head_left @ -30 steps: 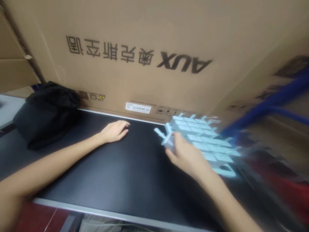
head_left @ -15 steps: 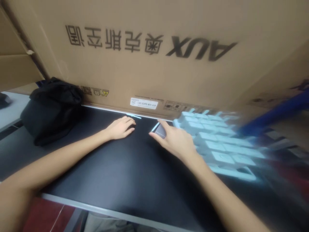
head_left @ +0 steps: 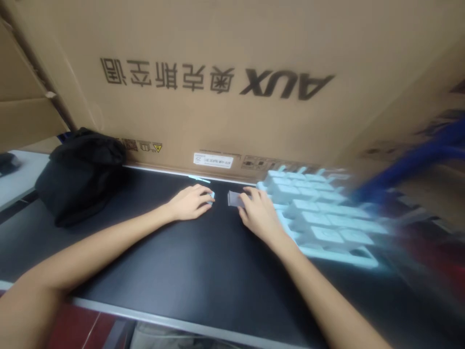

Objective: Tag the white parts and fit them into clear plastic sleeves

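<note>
My left hand (head_left: 191, 202) is closed around a small light-blue piece (head_left: 212, 197), mostly covered by the fingers. Just right of it, my right hand (head_left: 261, 213) grips a small grey box-like block (head_left: 233, 199) by its right side. A short gap lies between the two pieces, low over the black tabletop (head_left: 203, 276). Beyond the left hand, a thin light-blue strip (head_left: 199, 179) lies at the table's back edge. Beside the right forearm stands a light-blue tray (head_left: 341, 258) carrying rows of grey blocks with light-blue tops (head_left: 327, 234), blurred at the right.
A large cardboard box (head_left: 174, 114) with upside-down print stands along the back edge. On the left rests a black cloth bag (head_left: 82, 179), with more cardboard (head_left: 25, 106) behind it. A blurred blue bar (head_left: 407, 169) slants across the right.
My left hand has shifted slightly right and now has the light-blue piece at its fingertips. The right hand has turned the grey block, whose left end now faces the left hand.
</note>
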{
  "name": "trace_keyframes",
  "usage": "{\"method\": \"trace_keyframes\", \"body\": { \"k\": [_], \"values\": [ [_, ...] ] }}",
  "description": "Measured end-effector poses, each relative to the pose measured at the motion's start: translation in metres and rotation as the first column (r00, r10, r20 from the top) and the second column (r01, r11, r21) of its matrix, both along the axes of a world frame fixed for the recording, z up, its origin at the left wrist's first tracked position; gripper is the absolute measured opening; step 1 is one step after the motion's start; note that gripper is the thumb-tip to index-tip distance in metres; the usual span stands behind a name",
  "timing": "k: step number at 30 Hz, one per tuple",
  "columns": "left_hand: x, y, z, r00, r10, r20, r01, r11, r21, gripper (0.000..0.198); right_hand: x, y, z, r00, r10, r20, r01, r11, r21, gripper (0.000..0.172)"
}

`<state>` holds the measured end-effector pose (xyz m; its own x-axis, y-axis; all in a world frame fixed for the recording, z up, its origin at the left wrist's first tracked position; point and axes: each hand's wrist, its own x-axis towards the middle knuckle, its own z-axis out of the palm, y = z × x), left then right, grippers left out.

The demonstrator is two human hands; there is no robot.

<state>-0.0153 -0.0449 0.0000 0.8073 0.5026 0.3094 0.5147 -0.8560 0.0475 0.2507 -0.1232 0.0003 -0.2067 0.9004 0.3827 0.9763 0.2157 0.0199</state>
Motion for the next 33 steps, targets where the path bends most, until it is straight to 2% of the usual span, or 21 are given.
{"method": "trace_keyframes", "body": {
  "k": [2,6,9,13,15,17,19,20,21,22,23,24,25,26,27,29,31,33],
  "values": [
    [-0.001,0.001,-0.002,0.993,0.114,0.024,-0.114,0.993,0.019,0.036,-0.002,0.004,-0.005,0.998,-0.063,0.000,0.063,0.998,0.005,0.026],
    [-0.005,0.010,-0.005,0.942,0.330,0.057,-0.331,0.944,0.011,0.036,-0.005,0.017,-0.015,0.997,-0.079,-0.009,0.079,0.997,-0.013,0.036],
    [-0.007,0.017,-0.008,0.924,0.372,0.090,-0.370,0.928,-0.042,0.032,-0.007,0.032,-0.020,0.997,-0.080,-0.019,0.079,0.997,-0.012,0.045],
    [-0.007,0.019,-0.011,0.927,0.348,0.141,-0.335,0.936,-0.109,0.029,-0.009,0.044,-0.020,0.996,-0.070,-0.061,0.069,0.997,-0.018,0.059],
    [-0.007,0.017,-0.010,0.929,0.339,0.146,-0.324,0.939,-0.120,0.025,-0.008,0.034,-0.011,0.996,-0.046,-0.081,0.045,0.999,-0.019,0.061],
    [-0.006,0.016,-0.008,0.927,0.346,0.148,-0.330,0.936,-0.121,0.016,-0.001,0.009,0.006,0.994,0.015,-0.111,-0.012,1.000,0.021,0.058],
    [-0.006,0.017,-0.007,0.925,0.352,0.142,-0.338,0.934,-0.113,0.013,0.015,-0.028,0.024,0.975,0.110,-0.193,-0.076,0.982,0.175,0.052],
    [-0.006,0.019,-0.006,0.927,0.350,0.137,-0.337,0.935,-0.107,0.013,0.025,-0.048,0.032,0.969,0.092,-0.230,-0.032,0.967,0.254,0.048],
    [-0.007,0.021,-0.006,0.929,0.345,0.136,-0.333,0.937,-0.104,0.014,0.038,-0.067,0.038,0.962,0.014,-0.274,0.079,0.942,0.326,0.045],
    [-0.007,0.024,-0.005,0.929,0.341,0.142,-0.328,0.939,-0.106,0.013,0.051,-0.085,0.041,0.941,-0.101,-0.323,0.223,0.903,0.367,0.046],
    [-0.008,0.026,-0.005,0.928,0.339,0.156,-0.325,0.939,-0.113,0.012,0.065,-0.101,0.041,0.895,-0.217,-0.390,0.377,0.836,0.400,0.048],
    [-0.008,0.029,-0.005,0.924,0.340,0.174,-0.322,0.939,-0.124,0.008,0.078,-0.113,0.038,0.834,-0.304,-0.461,0.496,0.779,0.383,0.052],
    [-0.009,0.030,-0.004,0.920,0.341,0.193,-0.320,0.938,-0.134,0.005,0.090,-0.122,0.033,0.761,-0.356,-0.541,0.580,0.747,0.325,0.055],
    [-0.009,0.031,-0.004,0.917,0.341,0.208,-0.317,0.938,-0.141,0.006,0.100,-0.128,0.027,0.688,-0.378,-0.619,0.625,0.742,0.242,0.058],
    [-0.009,0.031,-0.004,0.914,0.341,0.221,-0.315,0.938,-0.142,0.008,0.107,-0.131,0.020,0.631,-0.376,-0.679,0.632,0.756,0.169,0.061],
    [-0.010,0.030,-0.003,0.913,0.332,0.239,-0.307,0.942,-0.136,0.012,0.115,-0.130,0.008,0.568,-0.345,-0.747,0.595,0.800,0.083,0.065],
    [-0.010,0.028,-0.004,0.913,0.319,0.254,-0.296,0.947,-0.123,0.016,0.117,-0.126,0.000,0.538,-0.318,-0.781,0.577,0.814,0.067,0.068],
    [-0.011,0.028,-0.004,0.915,0.304,0.264,-0.285,0.952,-0.108,0.019,0.118,-0.123,-0.002,0.489,-0.297,-0.820,0.591,0.804,0.060,0.071]
  ]
}}
